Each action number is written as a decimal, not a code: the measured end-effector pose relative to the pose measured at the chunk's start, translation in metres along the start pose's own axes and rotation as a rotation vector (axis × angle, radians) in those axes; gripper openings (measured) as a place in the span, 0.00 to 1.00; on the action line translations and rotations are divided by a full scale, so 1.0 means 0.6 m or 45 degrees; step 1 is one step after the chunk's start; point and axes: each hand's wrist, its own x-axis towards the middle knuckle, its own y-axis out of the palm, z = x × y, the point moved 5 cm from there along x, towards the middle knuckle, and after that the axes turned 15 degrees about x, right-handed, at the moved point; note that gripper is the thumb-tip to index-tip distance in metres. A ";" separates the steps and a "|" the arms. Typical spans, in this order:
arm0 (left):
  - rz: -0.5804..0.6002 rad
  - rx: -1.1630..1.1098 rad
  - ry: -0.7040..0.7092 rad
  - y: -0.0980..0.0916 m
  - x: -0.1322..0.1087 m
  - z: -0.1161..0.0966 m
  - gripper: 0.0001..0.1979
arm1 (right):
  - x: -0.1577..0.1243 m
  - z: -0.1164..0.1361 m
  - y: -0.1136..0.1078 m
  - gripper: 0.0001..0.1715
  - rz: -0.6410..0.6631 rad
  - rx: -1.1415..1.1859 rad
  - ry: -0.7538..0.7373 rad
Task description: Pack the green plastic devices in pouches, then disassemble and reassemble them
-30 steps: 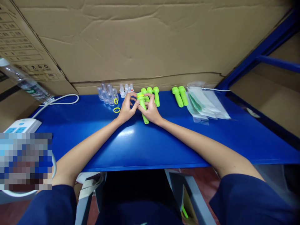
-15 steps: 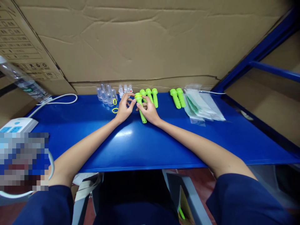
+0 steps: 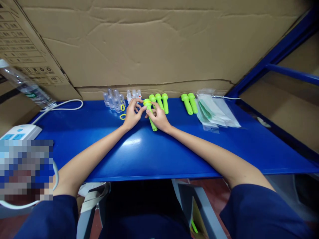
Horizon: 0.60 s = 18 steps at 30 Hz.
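A bright green flashlight body (image 3: 153, 123) is held over the table, its wide head pointing away from me and its handle tilted toward me. Around the head sits a yellow ring (image 3: 147, 102). My right hand (image 3: 159, 117) is closed round the handle, with the thumb along its side. The thumb and forefinger of my left hand (image 3: 133, 114) pinch at the head beside the ring; its other fingers are curled and partly hidden. Two loose yellow rings (image 3: 123, 117) are left of my left hand, one lying flat, the other against the clear plastic caps (image 3: 118, 105).
Small white-and-clear parts (image 3: 129, 95) stand behind my left hand. More green flashlight bodies (image 3: 165, 103) lie behind my right hand, and two others (image 3: 186, 104) farther right beside bagged face masks (image 3: 216, 111). At left are a power strip (image 3: 32, 132) and a water bottle (image 3: 31, 89).
Both hands keep nearly the same hold on the green flashlight body. The whole view has shifted very slightly.
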 end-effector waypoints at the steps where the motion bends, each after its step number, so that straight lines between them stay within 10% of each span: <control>1: -0.002 -0.001 0.003 0.000 0.000 -0.001 0.19 | -0.001 0.002 0.000 0.37 0.001 0.001 -0.007; 18: 0.092 -0.036 0.095 0.004 -0.002 -0.014 0.19 | -0.008 0.018 0.003 0.34 0.027 -0.033 -0.090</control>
